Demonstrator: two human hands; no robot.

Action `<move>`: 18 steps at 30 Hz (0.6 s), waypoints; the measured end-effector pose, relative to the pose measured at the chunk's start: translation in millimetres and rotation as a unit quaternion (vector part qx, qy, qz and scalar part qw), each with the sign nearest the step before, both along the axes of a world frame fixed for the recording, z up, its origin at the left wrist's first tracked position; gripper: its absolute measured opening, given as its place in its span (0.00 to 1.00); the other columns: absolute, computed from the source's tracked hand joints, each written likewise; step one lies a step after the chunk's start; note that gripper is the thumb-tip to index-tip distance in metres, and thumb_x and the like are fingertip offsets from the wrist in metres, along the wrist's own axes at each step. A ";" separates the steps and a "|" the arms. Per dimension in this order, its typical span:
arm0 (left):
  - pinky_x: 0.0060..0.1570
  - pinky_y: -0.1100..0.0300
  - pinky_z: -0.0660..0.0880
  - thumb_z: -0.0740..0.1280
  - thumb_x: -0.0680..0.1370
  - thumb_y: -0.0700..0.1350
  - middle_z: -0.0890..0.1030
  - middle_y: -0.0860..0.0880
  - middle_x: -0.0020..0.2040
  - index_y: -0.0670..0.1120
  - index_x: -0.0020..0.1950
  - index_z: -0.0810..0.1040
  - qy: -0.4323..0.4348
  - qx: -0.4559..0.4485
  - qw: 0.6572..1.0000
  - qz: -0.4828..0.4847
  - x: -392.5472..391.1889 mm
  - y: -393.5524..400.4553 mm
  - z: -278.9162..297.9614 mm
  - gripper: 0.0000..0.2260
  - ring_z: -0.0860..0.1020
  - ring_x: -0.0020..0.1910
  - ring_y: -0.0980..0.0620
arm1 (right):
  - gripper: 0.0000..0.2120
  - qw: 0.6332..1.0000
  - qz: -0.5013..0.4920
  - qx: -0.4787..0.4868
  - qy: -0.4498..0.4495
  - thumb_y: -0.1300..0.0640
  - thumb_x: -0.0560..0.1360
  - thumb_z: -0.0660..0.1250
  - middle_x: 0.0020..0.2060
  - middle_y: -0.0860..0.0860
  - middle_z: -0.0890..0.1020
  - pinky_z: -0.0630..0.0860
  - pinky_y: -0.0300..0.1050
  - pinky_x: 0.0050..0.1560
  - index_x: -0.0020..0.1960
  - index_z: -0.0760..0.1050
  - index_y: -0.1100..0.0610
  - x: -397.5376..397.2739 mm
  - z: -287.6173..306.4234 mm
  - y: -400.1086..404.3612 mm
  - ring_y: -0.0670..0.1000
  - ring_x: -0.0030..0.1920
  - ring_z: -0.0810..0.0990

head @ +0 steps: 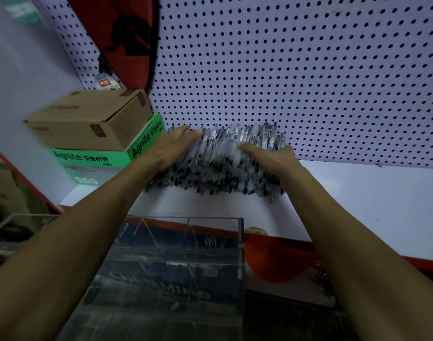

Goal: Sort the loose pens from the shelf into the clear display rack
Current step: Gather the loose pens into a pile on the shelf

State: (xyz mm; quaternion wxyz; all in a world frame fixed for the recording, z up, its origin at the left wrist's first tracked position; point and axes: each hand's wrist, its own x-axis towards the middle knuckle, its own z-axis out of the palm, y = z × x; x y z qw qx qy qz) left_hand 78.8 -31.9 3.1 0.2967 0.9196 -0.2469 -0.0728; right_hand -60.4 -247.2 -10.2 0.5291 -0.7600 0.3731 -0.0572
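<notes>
A big heap of clear-barrelled pens (225,166) with dark tips lies on the white shelf (358,200) against the pegboard. My left hand (171,148) rests flat on the heap's left end, fingers straight. My right hand (272,156) lies on the heap's right end, thumb stretched over the pens; its fingers are hidden behind the heap. The clear display rack (181,267), with several divided compartments, stands below the shelf's front edge, between my forearms. I see no pens in it.
A brown cardboard box (92,119) sits on a green Agnite box (107,158) at the shelf's left. A red bag (126,38) hangs on the pegboard (296,70). An orange object (277,262) lies right of the rack.
</notes>
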 end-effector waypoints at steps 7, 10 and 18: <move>0.70 0.43 0.64 0.58 0.78 0.64 0.64 0.45 0.77 0.50 0.77 0.61 -0.073 -0.012 0.997 -0.003 5.2 -4.3 -2.8 0.31 0.64 0.73 0.42 | 0.68 1.000 0.014 -0.004 0.003 0.25 0.58 0.72 0.78 0.62 0.53 0.66 0.69 0.68 0.79 0.42 0.61 8.3 5.1 6.5 0.67 0.76 0.57; 0.66 0.51 0.65 0.57 0.81 0.59 0.66 0.45 0.75 0.52 0.76 0.64 -0.072 -0.051 0.996 -0.012 5.9 -4.9 -0.7 0.25 0.67 0.71 0.45 | 0.68 1.000 0.017 -0.008 0.003 0.24 0.58 0.71 0.78 0.62 0.53 0.65 0.69 0.68 0.79 0.42 0.61 11.5 5.0 9.4 0.66 0.76 0.56; 0.69 0.47 0.66 0.53 0.79 0.58 0.68 0.44 0.74 0.49 0.77 0.63 -0.173 -0.023 0.983 -0.059 0.3 0.4 -2.6 0.28 0.67 0.71 0.44 | 0.66 0.998 0.048 -0.022 -0.018 0.24 0.60 0.69 0.78 0.62 0.55 0.66 0.67 0.69 0.79 0.44 0.63 27.8 3.9 36.7 0.66 0.76 0.57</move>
